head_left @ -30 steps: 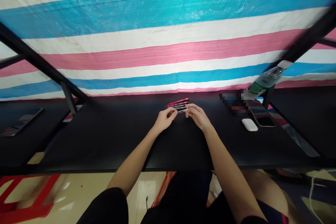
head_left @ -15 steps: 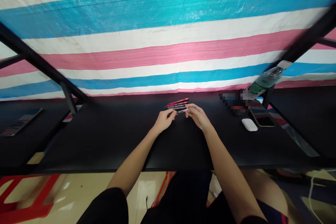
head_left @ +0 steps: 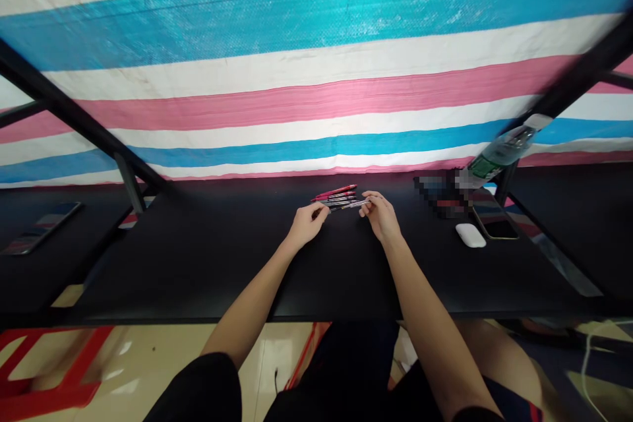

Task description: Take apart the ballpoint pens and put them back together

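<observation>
Pen [head_left: 357, 204] runs side to side between my hands, just nearer me than the other pens [head_left: 337, 195], my right hand [head_left: 380, 216] pinching its right end and my left hand [head_left: 307, 224] closed at its left, though from here I cannot tell whether it is one piece.

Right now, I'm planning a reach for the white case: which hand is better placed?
Probably the right hand: it is nearer the white case, which lies to its right. The left hand is farther away. The right one pinches a slim silvery piece, though, so it may need freeing first.
</observation>
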`<state>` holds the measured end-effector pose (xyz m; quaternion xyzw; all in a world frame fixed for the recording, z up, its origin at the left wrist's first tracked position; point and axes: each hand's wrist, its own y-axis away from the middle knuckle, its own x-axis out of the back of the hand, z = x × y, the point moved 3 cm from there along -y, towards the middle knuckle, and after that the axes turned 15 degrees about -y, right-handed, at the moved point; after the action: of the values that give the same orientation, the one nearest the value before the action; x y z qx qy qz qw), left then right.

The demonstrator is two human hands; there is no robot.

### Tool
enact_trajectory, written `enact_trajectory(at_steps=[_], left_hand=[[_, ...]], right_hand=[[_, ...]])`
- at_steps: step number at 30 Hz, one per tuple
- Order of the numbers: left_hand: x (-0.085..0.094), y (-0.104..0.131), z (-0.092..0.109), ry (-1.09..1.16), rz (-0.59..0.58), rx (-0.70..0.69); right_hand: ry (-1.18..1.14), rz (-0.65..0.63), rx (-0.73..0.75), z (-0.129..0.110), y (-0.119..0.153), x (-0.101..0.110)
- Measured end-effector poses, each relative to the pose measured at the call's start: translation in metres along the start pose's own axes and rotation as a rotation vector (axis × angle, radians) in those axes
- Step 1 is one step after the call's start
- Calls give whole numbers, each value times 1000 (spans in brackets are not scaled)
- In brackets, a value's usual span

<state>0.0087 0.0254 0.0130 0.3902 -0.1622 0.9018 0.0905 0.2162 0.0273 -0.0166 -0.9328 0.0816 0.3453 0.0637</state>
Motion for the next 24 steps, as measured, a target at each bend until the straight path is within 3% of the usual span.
enact_trajectory(at_steps=[7, 24], left_hand=[[0, -2, -5, -20, 46, -30], [2, -2, -7, -87, 74, -76]], right_hand=[[-38, 165, 70, -1, -4, 13], [60, 151, 27, 2, -5, 12]])
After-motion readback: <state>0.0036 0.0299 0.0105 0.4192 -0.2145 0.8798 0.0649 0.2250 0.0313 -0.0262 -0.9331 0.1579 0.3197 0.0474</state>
